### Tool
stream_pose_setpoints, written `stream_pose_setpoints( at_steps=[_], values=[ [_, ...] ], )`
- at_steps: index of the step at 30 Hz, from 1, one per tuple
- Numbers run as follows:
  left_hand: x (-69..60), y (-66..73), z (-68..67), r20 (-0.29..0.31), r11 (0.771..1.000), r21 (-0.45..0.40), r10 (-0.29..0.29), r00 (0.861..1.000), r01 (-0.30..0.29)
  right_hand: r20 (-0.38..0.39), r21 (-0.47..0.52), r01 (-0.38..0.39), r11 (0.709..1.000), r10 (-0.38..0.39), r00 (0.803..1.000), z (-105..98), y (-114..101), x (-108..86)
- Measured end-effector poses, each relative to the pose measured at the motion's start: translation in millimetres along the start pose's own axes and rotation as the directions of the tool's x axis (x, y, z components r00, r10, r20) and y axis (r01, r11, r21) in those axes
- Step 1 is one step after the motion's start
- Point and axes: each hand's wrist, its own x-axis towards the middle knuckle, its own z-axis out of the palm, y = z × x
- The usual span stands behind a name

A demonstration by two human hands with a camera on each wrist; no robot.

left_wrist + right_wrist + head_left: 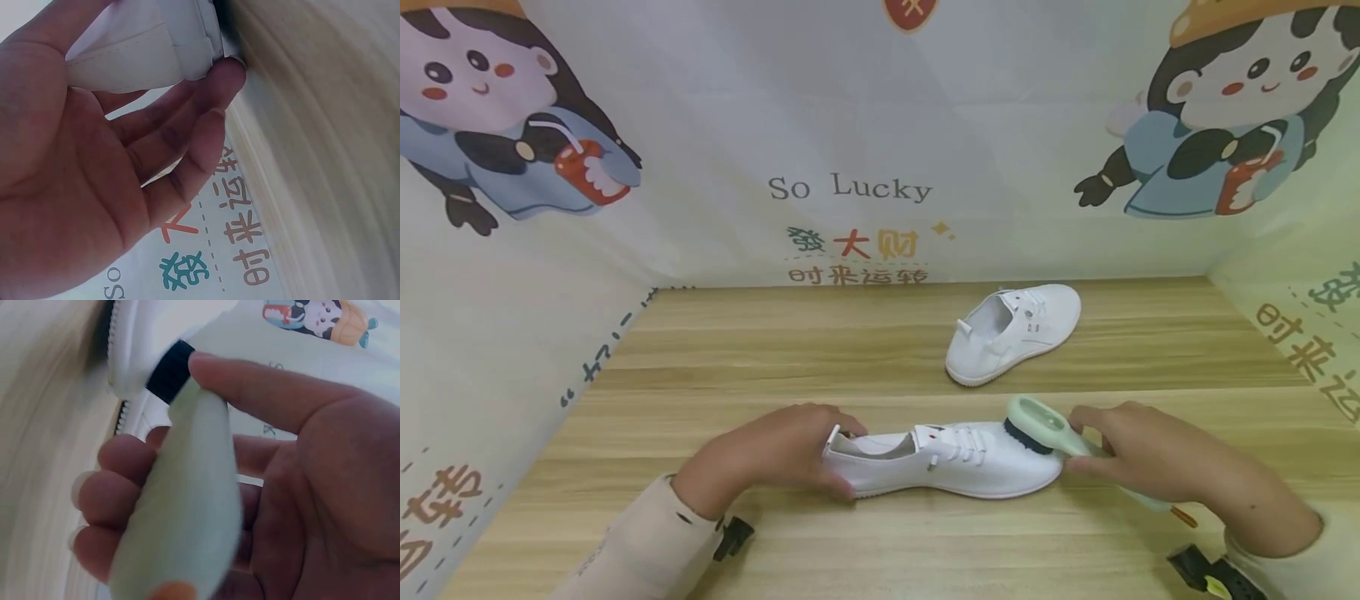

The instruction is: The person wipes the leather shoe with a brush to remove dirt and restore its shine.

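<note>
A white lace-up shoe lies on its sole across the front of the wooden surface, toe to the right. Around its heel curls my left hand; in the left wrist view the thumb and fingers grip the white heel. My right hand holds a pale green brush by its handle. The dark bristles touch the top of the shoe's toe. In the right wrist view the fingers wrap the handle and the thumb lies along it near the bristles.
A second white shoe stands behind the first, near the back wall, toe pointing right and away. Printed cloth walls enclose the wooden table at the back and both sides. Dark straps sit at the wrists.
</note>
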Motion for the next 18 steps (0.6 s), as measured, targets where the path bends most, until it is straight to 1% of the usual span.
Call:
stream_pose_setpoints(
  at_steps=[2, 4, 8, 10, 12, 14, 18],
  values=[
    [1.3, 0.1, -0.3, -0.001, 1.0, -0.011, 0.0, 1.0, 0.0, 0.011, 0.004, -0.011, 1.0, 0.011, 1.0, -2, 3, -2.9],
    [2.2, 0.7, -1.1, 0.004, 1.0, -0.02, 0.004, 1.0, -0.004, 0.039, 0.02, -0.009, 1.0, 0.009, 0.999, -5, 6, -5.9],
    [2.8, 1.0, -1.0, 0.015, 0.999, -0.035, 0.003, 1.0, -0.002, 0.113, 0.099, 0.015, 0.995, -0.027, 0.993, -9, 9, -9.8],
    [2.2, 1.2, -1.1, 0.019, 0.999, -0.04, 0.0, 1.0, 0.001, 0.124, 0.124, 0.042, 0.991, -0.058, 0.991, -9, 9, -9.3],
    [1.4, 1.3, -1.2, 0.018, 0.999, -0.051, 0.0, 1.0, 0.001, 0.117, 0.127, 0.052, 0.99, -0.067, 0.991, -7, 8, -7.0],
    [0.5, 1.2, -1.5, 0.016, 0.998, -0.061, -0.002, 1.0, 0.003, 0.092, 0.097, 0.064, 0.993, -0.072, 0.993, -3, 6, -3.2],
    [-0.1, 1.0, -0.8, 0.02, 0.997, -0.076, 0.004, 1.0, -0.002, 0.053, 0.028, 0.043, 0.999, -0.044, 0.998, 4, 4, 1.9]
  ],
)
